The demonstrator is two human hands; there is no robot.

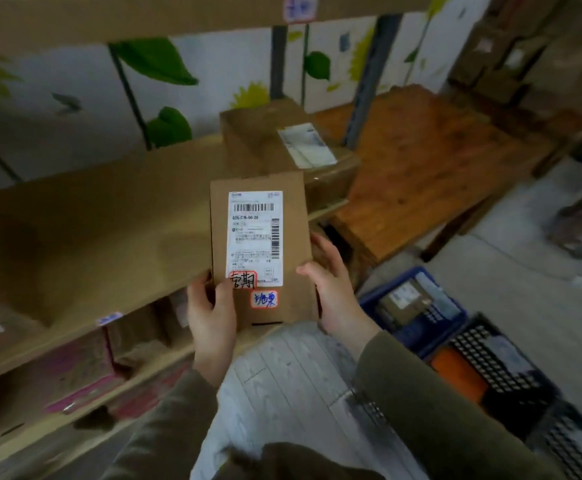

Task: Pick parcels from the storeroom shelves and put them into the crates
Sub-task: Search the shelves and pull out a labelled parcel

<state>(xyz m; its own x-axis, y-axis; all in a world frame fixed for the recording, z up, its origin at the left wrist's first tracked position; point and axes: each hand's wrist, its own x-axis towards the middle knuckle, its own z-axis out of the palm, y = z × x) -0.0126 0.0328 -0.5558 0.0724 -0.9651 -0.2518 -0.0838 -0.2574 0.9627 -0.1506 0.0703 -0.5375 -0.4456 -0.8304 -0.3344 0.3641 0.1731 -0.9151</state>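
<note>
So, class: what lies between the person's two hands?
In the head view, a flat brown labelled parcel lies between the left hand and right hand; both grip it.

shelf (109, 220): taped box (268, 140) | floor (542, 289): blue crate (389, 285), black crate (497, 358), side by side

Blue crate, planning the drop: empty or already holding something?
Not empty: a labelled brown parcel lies inside the blue crate.

Storeroom; cardboard-lined shelves (85, 216) hold labelled parcels (282, 147).
</note>
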